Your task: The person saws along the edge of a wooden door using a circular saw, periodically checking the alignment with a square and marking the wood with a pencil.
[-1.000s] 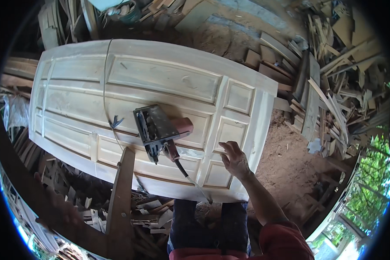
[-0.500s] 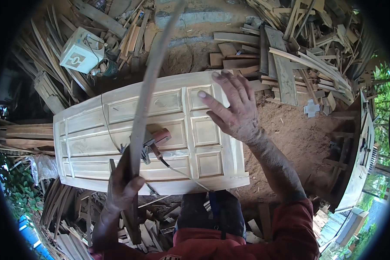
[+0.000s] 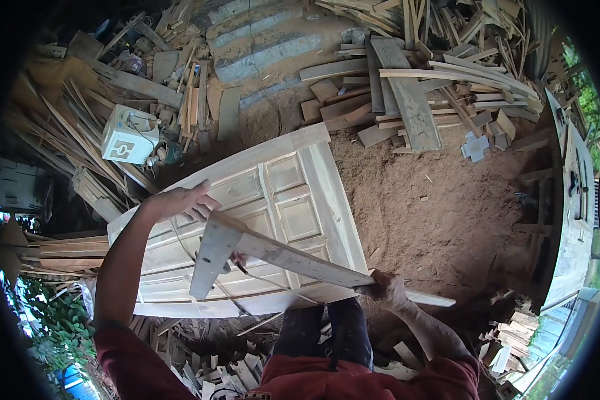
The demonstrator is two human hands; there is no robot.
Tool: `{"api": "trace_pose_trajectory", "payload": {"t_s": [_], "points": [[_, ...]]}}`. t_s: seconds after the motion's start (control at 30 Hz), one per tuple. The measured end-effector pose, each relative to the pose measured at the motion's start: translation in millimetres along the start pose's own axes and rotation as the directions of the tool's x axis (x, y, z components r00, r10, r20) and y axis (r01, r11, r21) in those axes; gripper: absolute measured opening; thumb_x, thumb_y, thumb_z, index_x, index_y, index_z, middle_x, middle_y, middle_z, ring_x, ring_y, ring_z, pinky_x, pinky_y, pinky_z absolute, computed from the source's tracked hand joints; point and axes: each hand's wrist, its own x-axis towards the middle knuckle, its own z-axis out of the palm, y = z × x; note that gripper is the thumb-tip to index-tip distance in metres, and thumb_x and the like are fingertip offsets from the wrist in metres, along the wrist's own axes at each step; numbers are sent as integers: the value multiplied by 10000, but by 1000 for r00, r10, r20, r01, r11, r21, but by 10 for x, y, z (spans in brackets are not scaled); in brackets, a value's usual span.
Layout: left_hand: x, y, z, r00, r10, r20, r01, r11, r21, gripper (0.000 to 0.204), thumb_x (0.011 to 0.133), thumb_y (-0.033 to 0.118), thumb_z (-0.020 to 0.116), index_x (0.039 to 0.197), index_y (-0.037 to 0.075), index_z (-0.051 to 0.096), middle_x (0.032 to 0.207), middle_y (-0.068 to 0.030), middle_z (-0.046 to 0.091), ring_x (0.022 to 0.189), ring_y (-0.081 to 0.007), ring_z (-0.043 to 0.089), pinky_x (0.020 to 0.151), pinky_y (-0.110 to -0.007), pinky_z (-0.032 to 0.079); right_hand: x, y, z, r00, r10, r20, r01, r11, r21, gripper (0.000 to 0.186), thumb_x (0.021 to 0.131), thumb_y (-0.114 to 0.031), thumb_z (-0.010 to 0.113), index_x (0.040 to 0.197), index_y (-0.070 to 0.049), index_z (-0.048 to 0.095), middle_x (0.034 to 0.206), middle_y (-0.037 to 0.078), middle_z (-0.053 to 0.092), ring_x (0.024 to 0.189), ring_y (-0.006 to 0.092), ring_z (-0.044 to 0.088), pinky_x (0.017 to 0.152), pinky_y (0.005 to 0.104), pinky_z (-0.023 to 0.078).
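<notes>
A pale wooden panelled door [image 3: 337, 193] lies flat in front of me. Above it I hold a large wooden try square [image 3: 293, 259], its short wide arm at the left and its long arm slanting down to the right. My right hand [image 3: 388, 291] is wrapped round the long arm, beyond the door's near right corner. Beside the square's corner, my left hand [image 3: 183, 202] is over the door with its fingers stretched out, holding nothing. A corded power tool [image 3: 239, 259] on the door is mostly hidden behind the square.
Scrap boards [image 3: 407, 100] are heaped at the far right, with more offcuts [image 3: 243, 373] near my legs. A white box [image 3: 130, 135] stands at the far left. Sawdust-covered ground [image 3: 427, 207] lies right of the door. A pale panel [image 3: 573, 207] leans at the right edge.
The try square has swung from upright to slanting across the door. It has passed from my left hand to my right, which came down and closed on it. My left hand has opened and moved farther up.
</notes>
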Motion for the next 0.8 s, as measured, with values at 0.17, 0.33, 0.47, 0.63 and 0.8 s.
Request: {"api": "trace_pose_trajectory", "payload": {"t_s": [0.17,0.33,0.47,0.63,0.8], "points": [[978,-271,18,989,-2,-145,9,999,50,860,989,746,213,1404,85,575,1285,-122,677,1235,-304,607,1105,-507,375,143,342,616,941,336,28,-330,901,282,520,785,-494,830,900,-14,663,818,176,707,706,314,715,626,403,556],[2191,-359,-35,811,434,-393,-64,732,678,903,787,413,797,1536,165,358,1451,-180,505,1353,-350,480,1079,-536,394,902,584,1343,799,589,118,-527,592,610,534,826,-412,833,925,76,640,768,140,693,761,172,663,710,344,543],[3368,-190,-158,768,398,-503,108,692,713,1047,707,311,852,1558,161,262,1417,-202,493,1364,-388,447,1106,-526,387,1300,1153,1956,801,598,9,-409,536,738,640,796,-371,856,1192,48,577,865,156,694,795,229,671,714,370,536],[4235,-535,-449,722,347,-599,163,756,634,1038,719,183,853,1563,143,249,1488,-217,452,1371,-389,456,1120,-503,392,2058,1441,2185,917,331,-224,-311,943,122,957,760,-277,826,1521,-43,296,1120,228,584,928,394,655,768,469,563],[5053,-715,-659,720,278,-635,208,787,580,1045,741,180,856,1578,149,231,1520,-224,427,1401,-401,423,1146,-496,367,2440,1772,2588,920,239,-312,-251,968,1,945,731,-226,770,1486,77,289,1189,228,543,1057,398,591,904,496,517]]}}
